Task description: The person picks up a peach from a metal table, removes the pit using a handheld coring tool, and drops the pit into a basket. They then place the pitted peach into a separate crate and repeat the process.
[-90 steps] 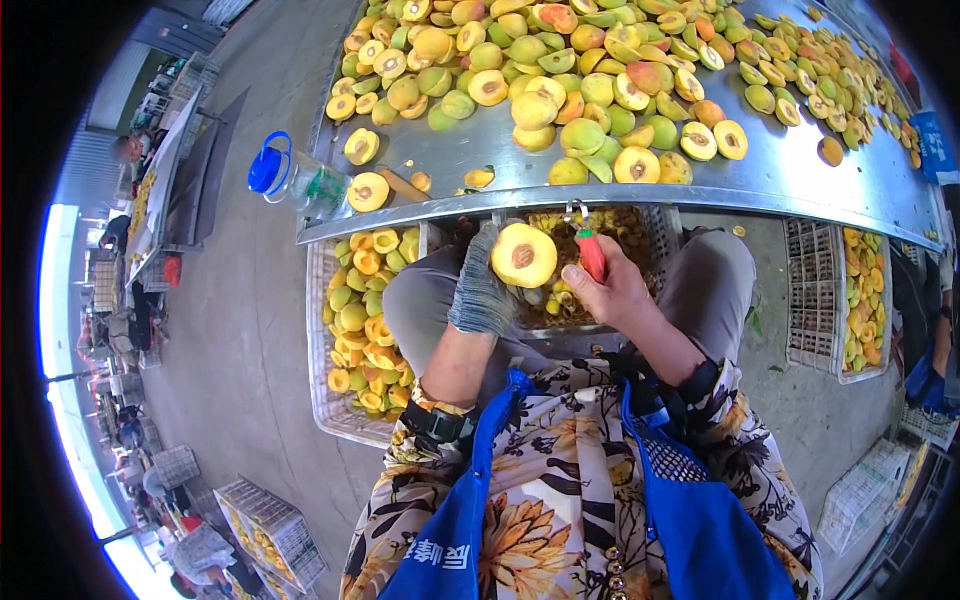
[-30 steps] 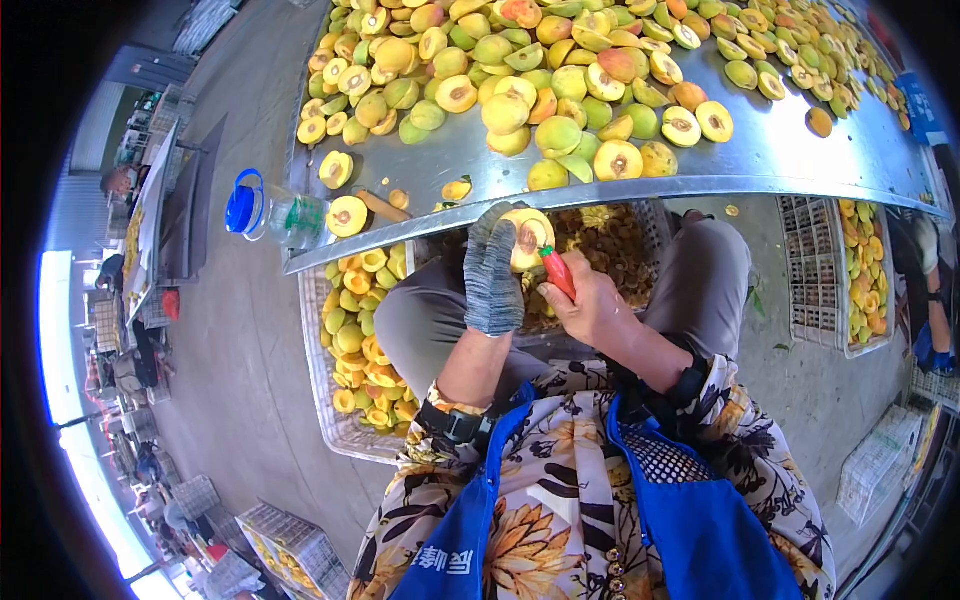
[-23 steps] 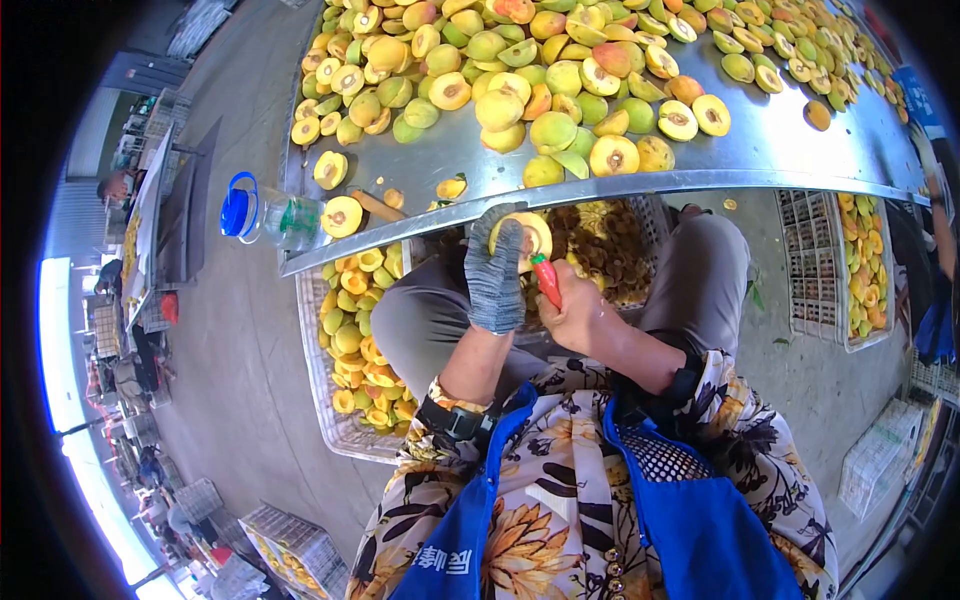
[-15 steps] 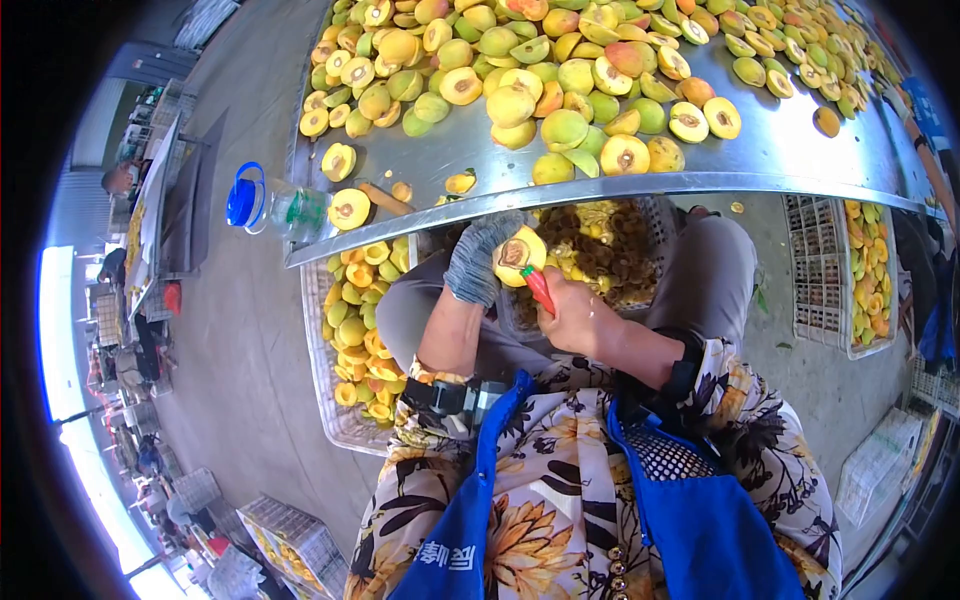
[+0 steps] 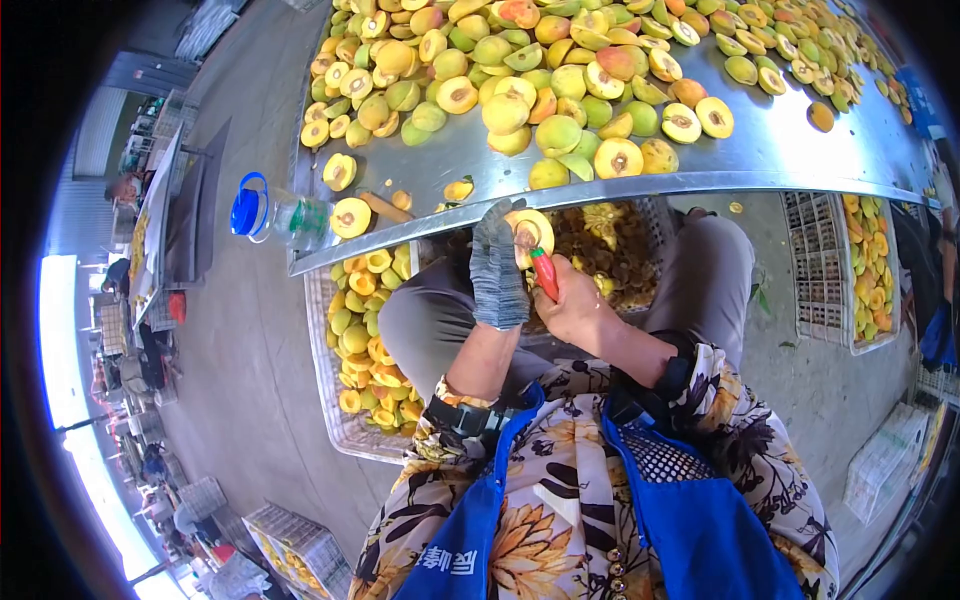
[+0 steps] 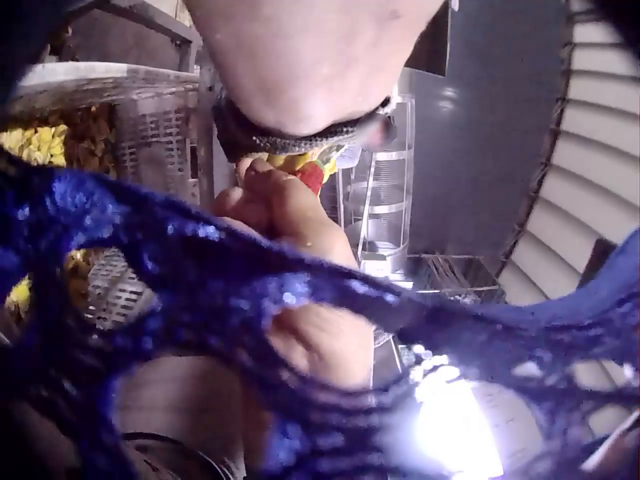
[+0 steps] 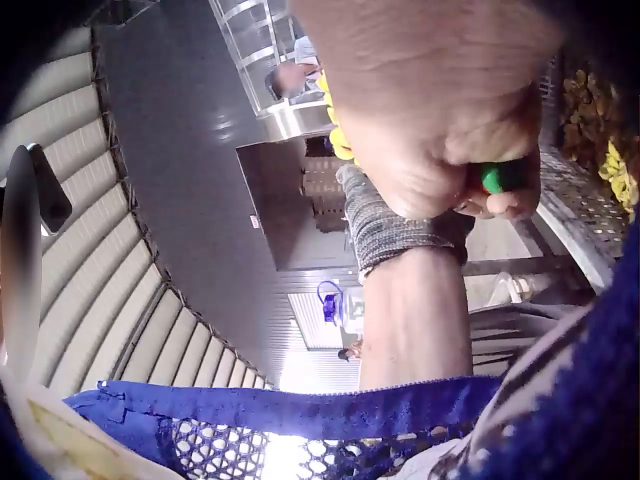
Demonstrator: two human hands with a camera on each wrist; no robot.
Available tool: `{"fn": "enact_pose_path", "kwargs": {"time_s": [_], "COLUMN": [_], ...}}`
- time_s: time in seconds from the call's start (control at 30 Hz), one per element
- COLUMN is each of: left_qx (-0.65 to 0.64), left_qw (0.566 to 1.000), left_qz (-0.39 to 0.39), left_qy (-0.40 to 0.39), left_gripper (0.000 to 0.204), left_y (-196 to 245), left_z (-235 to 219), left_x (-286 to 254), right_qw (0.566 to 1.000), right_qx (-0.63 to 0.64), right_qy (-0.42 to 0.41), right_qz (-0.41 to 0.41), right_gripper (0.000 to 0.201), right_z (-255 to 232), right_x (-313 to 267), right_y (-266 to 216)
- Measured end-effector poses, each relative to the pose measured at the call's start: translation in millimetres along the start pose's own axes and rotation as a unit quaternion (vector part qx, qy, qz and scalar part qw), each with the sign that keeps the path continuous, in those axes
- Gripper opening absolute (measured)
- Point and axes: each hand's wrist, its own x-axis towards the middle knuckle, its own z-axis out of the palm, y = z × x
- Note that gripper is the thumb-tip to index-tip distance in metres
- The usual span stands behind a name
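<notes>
- While the person sits at the edge of the steel table (image 5: 790, 150), the left hand (image 5: 497, 268) in a grey knit glove curls its fingers around a halved peach (image 5: 530, 232), cut face with the pit toward the person.
- Just beside it, the right hand (image 5: 572, 305) is bare and clamps a small knife with a red handle (image 5: 544, 275); the tip meets the peach half at the pit.
- Both hands are close together, almost touching, just below the table edge and above the person's lap.
- Under the hands stands a plastic crate (image 5: 655, 215) with pits and scraps.
- To the left of the left hand, another crate (image 5: 335, 425) holds peach halves.
- Beyond the hands, many peach halves (image 5: 560, 70) lie on the table, and a bottle with a blue cap (image 5: 270, 213) lies at its corner.
</notes>
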Motion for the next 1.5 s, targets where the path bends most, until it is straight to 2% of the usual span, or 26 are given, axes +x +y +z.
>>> {"fn": "enact_pose_path", "kwargs": {"time_s": [0.07, 0.13, 0.2, 0.27, 0.33, 0.4, 0.43, 0.53, 0.6, 0.7, 0.73, 0.77, 0.8, 0.83, 0.87, 0.93, 0.97, 1.0, 1.03, 1.07, 1.13, 1.27, 1.33, 1.37, 1.47, 1.5], "left_qx": [0.057, 0.044, 0.032, 0.03, 0.094, 0.222, 0.165, 0.186, 0.171, -0.018, -0.017, 0.019, 0.054, 0.097, 0.097, 0.114, 0.108, 0.106, 0.133, 0.159, 0.101, 0.035, -0.05, -0.095, -0.1, -0.092], "left_qw": [0.997, 0.998, 0.999, 0.994, 0.987, 0.937, 0.935, 0.936, 0.955, 0.959, 0.96, 0.976, 0.986, 0.986, 0.987, 0.99, 0.99, 0.99, 0.99, 0.986, 0.995, 0.999, 0.984, 0.976, 0.965, 0.966], "left_qz": [0.052, 0.024, -0.003, -0.049, -0.022, -0.026, -0.162, -0.162, -0.13, -0.176, -0.173, -0.115, -0.057, -0.056, -0.057, -0.068, -0.093, -0.092, -0.027, 0.036, 0.016, -0.01, -0.12, -0.171, -0.193, -0.196], "left_qy": [-0.032, -0.033, -0.028, -0.089, -0.127, -0.27, -0.267, -0.251, -0.206, -0.22, -0.221, -0.186, -0.148, -0.121, -0.117, -0.039, -0.013, -0.014, -0.02, -0.026, -0.016, -0.038, -0.118, -0.101, -0.147, -0.138], "left_gripper": [0.027, 0.024, 0.022, 0.016, 0.015, 0.017, 0.017, 0.016, 0.019, 0.027, 0.027, 0.026, 0.026, 0.023, 0.023, 0.018, 0.015, 0.015, 0.014, 0.014, 0.015, 0.016, 0.019, 0.023, 0.027, 0.025], "left_y": [3.9, 8.7, 15.7, 25.2, 29.4, 35.7, 44.2, 47.1, 45.3, 43.7, 50.4, 55.0, 55.7, 53.4, 49.9, 41.6, 34.2, 30.8, 26.6, 22.1, 20.7, 16.8, 17.7, 13.9, 46.5, 35.9], "left_z": [4.1, 4.4, -0.2, -5.9, -16.2, -21.1, -18.2, -13.0, -15.8, -28.6, -23.0, -16.1, -13.4, -15.2, -15.7, -18.0, -24.3, -25.5, -26.5, -27.6, -24.8, -31.4, -35.4, -41.1, -25.3, -35.6], "left_x": [-5.2, -5.1, -3.9, 3.4, 13.7, 25.1, 28.3, 29.1, 25.0, 30.1, 22.9, 12.9, 3.9, -1.9, -3.6, -5.4, -1.1, -0.9, -1.9, -4.1, -4.9, 3.3, 8.0, 10.7, 0.0, 5.7], "right_qw": [1.0, 1.0, 0.999, 0.998, 0.996, 0.991, 0.99, 0.984, 0.951, 0.968, 0.977, 0.977, 0.987, 0.982, 0.981, 0.961, 0.961, 0.925, 0.875, 0.875, 0.835, 0.846, 0.932, 0.932, 0.962, 0.971], "right_qx": [0.002, 0.003, -0.019, -0.037, -0.054, -0.06, -0.06, -0.024, 0.084, 0.079, 0.047, 0.047, 0.023, -0.001, 0.0, 0.141, 0.141, 0.224, 0.305, 0.304, 0.352, 0.351, 0.191, 0.191, 0.087, 0.072], "right_qy": [0.008, 0.015, -0.039, -0.052, -0.068, -0.121, -0.124, -0.172, -0.263, -0.228, -0.206, -0.206, -0.14, -0.073, -0.077, -0.225, -0.225, -0.263, -0.297, -0.297, -0.299, -0.276, -0.234, -0.235, -0.23, -0.214], "right_qz": [0.0, -0.001, -0.004, -0.003, -0.003, -0.016, -0.017, 0.046, 0.137, 0.072, 0.037, 0.036, -0.071, -0.177, -0.176, 0.08, 0.08, 0.156, 0.23, 0.233, 0.297, 0.292, 0.198, 0.198, 0.122, 0.082], "right_gripper": [0.022, 0.022, 0.024, 0.025, 0.026, 0.027, 0.027, 0.028, 0.029, 0.024, 0.024, 0.024, 0.018, 0.012, 0.012, 0.012, 0.012, 0.013, 0.015, 0.015, 0.015, 0.016, 0.014, 0.014, 0.018, 0.017], "right_z": [3.3, 3.1, 1.5, -0.5, -0.8, -1.4, -0.8, -4.9, -18.7, -16.1, -14.8, -8.9, -3.1, 1.5, 3.1, -11.0, -12.4, -13.8, -14.8, -16.4, -18.1, -11.8, -8.4, -8.4, -5.7, -3.1], "right_x": [-3.1, -4.9, -7.1, -7.3, -8.5, -7.7, -7.3, -3.8, 1.7, 4.3, 5.1, 6.0, 6.2, 5.6, 2.7, -7.6, -8.8, -9.0, -10.0, -11.2, -11.0, -9.6, -9.2, -7.5, -2.7, -2.8], "right_y": [4.5, 5.8, 4.0, 1.5, 1.9, 3.9, 4.4, -4.0, -13.1, -5.1, -2.5, 8.7, 13.4, 17.6, 22.2, -13.2, -16.1, -18.0, -20.7, -26.0, -38.2, -41.0, -31.3, -26.7, -12.8, -8.7]}}
